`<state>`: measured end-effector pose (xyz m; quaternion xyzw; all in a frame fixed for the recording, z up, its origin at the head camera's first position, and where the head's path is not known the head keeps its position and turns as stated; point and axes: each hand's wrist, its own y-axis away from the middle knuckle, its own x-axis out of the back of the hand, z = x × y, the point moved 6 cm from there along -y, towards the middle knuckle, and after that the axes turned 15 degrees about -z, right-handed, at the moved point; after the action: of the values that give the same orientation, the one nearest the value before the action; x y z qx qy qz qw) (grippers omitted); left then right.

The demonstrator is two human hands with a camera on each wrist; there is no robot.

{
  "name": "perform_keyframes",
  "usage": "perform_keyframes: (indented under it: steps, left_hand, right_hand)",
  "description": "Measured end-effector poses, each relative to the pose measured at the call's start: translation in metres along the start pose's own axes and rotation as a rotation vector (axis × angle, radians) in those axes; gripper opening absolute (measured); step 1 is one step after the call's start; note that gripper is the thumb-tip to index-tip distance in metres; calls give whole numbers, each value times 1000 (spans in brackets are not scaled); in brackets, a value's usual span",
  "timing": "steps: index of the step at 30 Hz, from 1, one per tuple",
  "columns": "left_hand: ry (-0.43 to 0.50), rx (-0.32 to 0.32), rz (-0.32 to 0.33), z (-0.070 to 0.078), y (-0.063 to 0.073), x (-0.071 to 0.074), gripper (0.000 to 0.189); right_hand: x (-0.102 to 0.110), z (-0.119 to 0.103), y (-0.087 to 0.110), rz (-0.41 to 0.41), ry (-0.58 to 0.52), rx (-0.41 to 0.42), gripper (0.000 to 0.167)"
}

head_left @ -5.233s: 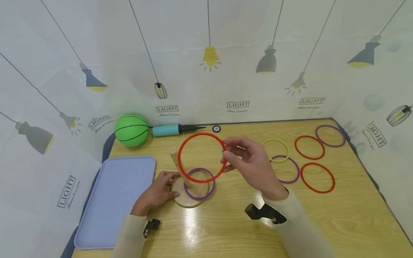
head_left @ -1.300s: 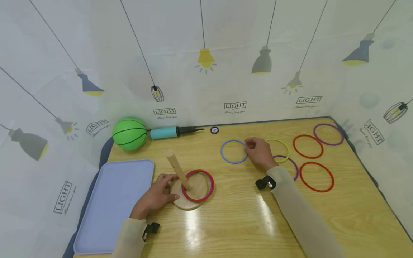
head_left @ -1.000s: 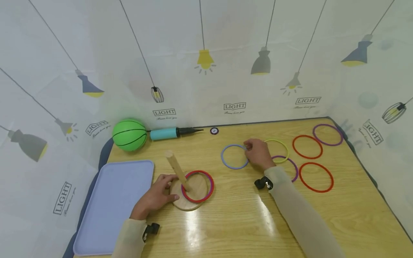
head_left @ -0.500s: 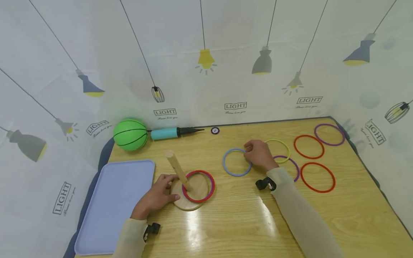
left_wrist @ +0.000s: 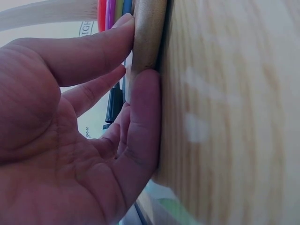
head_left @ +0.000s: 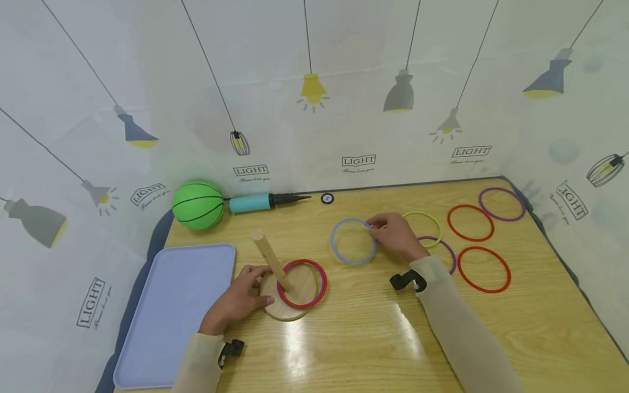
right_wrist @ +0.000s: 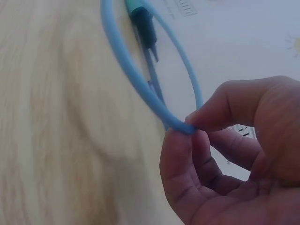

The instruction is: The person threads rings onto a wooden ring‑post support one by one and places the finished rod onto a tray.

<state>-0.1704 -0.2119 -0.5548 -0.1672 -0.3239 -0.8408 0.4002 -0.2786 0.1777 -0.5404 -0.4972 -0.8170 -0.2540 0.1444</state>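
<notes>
In the head view my right hand [head_left: 395, 234] pinches a light blue ring [head_left: 354, 261] at its right side. The right wrist view shows that blue ring [right_wrist: 133, 77] between thumb and fingertip, lifted off the table with its shadow beneath. My left hand [head_left: 239, 299] holds the left edge of a round wooden base [head_left: 275, 311] with an upright peg [head_left: 267, 254]. Around the peg lies a red ring [head_left: 326, 284] with a purple one under it. The left wrist view shows my thumb and a finger against the base's edge [left_wrist: 150, 35], beside stacked coloured ring edges [left_wrist: 110, 11].
To the right lie a yellow ring [head_left: 423, 213], purple rings [head_left: 450, 252] and red rings [head_left: 484, 248], some overlapping. A lilac tray [head_left: 182, 311] is at left. Along the back are a green ball [head_left: 198, 205], a turquoise pump [head_left: 250, 203] and a small round disc [head_left: 327, 198].
A red ring, earlier held by my right hand, now lies around the peg. My right hand went to the blue ring, which has since tilted and risen. My left hand stays at the base.
</notes>
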Motion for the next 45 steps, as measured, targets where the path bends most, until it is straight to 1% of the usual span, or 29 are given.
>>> perform_keyframes:
  steps: [5, 10, 14, 22, 28, 31, 34, 38, 40, 42, 45]
  left_hand:
    - [-2, 2, 3, 2, 1, 0, 69]
    - [-19, -4, 5, 4, 2, 0, 70]
    - [-29, -6, 11, 5, 3, 0, 70]
    - [-50, -12, 40, 5, 5, 2, 68]
    - [-56, -14, 40, 7, 6, 1, 68]
    - [-50, -18, 41, 6, 6, 1, 68]
    - [-47, -35, 38, 5, 7, 1, 68]
    - [-47, -48, 32, 4, 8, 2, 67]
    - [-46, -59, 35, 4, 7, 2, 67]
    - [-49, -83, 38, 5, 7, 2, 66]
    - [-67, -117, 48, 6, 5, 1, 66]
  right_hand:
    - [1, -14, 9, -9, -194, 41, 38]
    - [-1, -37, 22, -17, -324, 94, 34]
    - [-2, -58, 35, -9, -383, 155, 32]
    - [-6, -103, 57, 8, -453, 277, 30]
    - [-13, -137, 76, -7, -515, 372, 32]
    - [-19, -152, 83, -19, -568, 414, 33]
    - [-28, -167, 89, -36, -616, 460, 35]
    - [-45, -188, 93, -87, -649, 509, 35]
    - [-55, -197, 92, -119, -644, 517, 34]
    - [-66, -203, 88, -154, -644, 512, 33]
    - [-81, -204, 81, -202, -660, 493, 34]
